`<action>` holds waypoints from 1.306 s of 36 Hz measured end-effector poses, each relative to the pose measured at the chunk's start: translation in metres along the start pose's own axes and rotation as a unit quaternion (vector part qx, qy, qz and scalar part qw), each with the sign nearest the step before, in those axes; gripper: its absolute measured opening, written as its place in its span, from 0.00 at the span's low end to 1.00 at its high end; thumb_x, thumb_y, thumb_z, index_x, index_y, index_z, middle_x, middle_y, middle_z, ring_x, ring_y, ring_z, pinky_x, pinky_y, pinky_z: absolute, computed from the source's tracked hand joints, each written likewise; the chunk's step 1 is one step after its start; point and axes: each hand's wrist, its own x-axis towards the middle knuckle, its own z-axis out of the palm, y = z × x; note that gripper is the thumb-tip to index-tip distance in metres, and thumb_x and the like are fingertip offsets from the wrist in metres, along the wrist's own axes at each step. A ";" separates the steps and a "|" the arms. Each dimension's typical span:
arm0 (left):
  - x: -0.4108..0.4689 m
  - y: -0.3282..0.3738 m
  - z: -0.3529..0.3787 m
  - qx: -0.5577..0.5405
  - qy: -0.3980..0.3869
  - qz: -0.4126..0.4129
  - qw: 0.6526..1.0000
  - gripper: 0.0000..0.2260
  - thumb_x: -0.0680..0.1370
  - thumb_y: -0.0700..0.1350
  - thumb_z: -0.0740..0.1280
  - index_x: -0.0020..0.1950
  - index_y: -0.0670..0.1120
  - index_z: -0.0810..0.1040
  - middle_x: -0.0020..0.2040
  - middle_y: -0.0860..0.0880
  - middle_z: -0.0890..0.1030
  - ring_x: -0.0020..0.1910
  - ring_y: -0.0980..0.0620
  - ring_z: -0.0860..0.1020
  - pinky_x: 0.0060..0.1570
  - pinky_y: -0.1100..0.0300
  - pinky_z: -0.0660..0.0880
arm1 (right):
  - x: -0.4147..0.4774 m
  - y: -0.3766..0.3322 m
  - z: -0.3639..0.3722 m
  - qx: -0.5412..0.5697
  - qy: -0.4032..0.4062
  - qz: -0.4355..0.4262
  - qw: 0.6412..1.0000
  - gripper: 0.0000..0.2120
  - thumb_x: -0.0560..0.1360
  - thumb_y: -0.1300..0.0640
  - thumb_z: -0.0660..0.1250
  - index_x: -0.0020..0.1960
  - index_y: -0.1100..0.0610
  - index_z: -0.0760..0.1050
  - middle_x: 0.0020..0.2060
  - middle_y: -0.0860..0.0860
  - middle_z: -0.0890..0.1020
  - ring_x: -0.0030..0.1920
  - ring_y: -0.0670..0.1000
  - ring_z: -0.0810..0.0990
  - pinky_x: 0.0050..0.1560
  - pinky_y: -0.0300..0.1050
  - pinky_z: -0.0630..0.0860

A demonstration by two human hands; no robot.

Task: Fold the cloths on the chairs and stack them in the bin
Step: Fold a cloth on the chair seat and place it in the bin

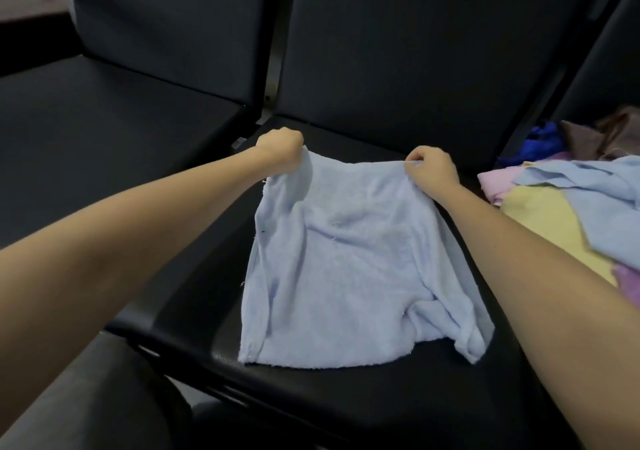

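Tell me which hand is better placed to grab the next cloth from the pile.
Right, probably. The right hand pinches a far corner of the blue cloth just beside the pile; the left hand grips the other far corner, farther away.

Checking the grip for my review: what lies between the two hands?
Head view: the far edge of the light blue cloth runs from left hand to right hand, over the black seat.

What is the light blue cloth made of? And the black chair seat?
The light blue cloth looks like soft terry towelling: fuzzy, matte surface, frayed threads at its edges, limp folds. The black chair seat looks like vinyl or faux leather: smooth, with a faint sheen near its front edge.
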 end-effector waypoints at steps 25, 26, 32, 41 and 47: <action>-0.024 -0.013 -0.025 -0.059 -0.121 0.102 0.986 0.09 0.78 0.42 0.59 0.39 0.44 0.63 0.37 0.48 0.69 0.39 0.46 0.67 0.39 0.57 0.64 | -0.037 -0.012 -0.077 -0.108 -0.129 -0.139 0.976 0.02 0.69 0.54 0.71 0.40 0.50 0.78 0.39 0.49 0.79 0.47 0.52 0.76 0.53 0.47 0.66; -0.028 -0.015 -0.029 -0.064 -0.116 0.110 0.985 0.12 0.78 0.41 0.59 0.36 0.45 0.61 0.35 0.49 0.66 0.38 0.47 0.65 0.38 0.57 0.62 | -0.041 -0.014 -0.085 -0.058 -0.104 -0.137 0.983 0.03 0.69 0.55 0.72 0.38 0.50 0.79 0.36 0.48 0.79 0.44 0.50 0.76 0.51 0.47 0.68; -0.049 -0.022 -0.066 -0.149 -0.058 0.105 0.982 0.13 0.81 0.42 0.57 0.36 0.43 0.68 0.36 0.48 0.71 0.38 0.50 0.69 0.38 0.58 0.64 | -0.067 -0.046 -0.121 0.102 -0.029 -0.176 0.979 0.10 0.71 0.64 0.72 0.52 0.63 0.82 0.52 0.49 0.80 0.53 0.44 0.77 0.55 0.38 0.74; -0.073 -0.028 -0.123 -0.127 0.028 0.122 0.984 0.22 0.80 0.53 0.61 0.30 0.44 0.62 0.29 0.48 0.65 0.30 0.50 0.64 0.33 0.56 0.61 | -0.102 -0.047 -0.161 -0.323 -0.117 -0.111 0.932 0.15 0.75 0.43 0.66 0.36 0.52 0.75 0.32 0.49 0.76 0.36 0.50 0.74 0.44 0.48 0.66; -0.089 -0.017 -0.140 -0.080 -0.081 0.091 0.989 0.09 0.78 0.44 0.59 0.43 0.40 0.73 0.38 0.43 0.76 0.34 0.47 0.75 0.31 0.59 0.68 | -0.119 -0.040 -0.158 -0.282 -0.207 -0.072 0.934 0.05 0.78 0.55 0.63 0.50 0.56 0.74 0.48 0.53 0.77 0.47 0.53 0.75 0.47 0.47 0.71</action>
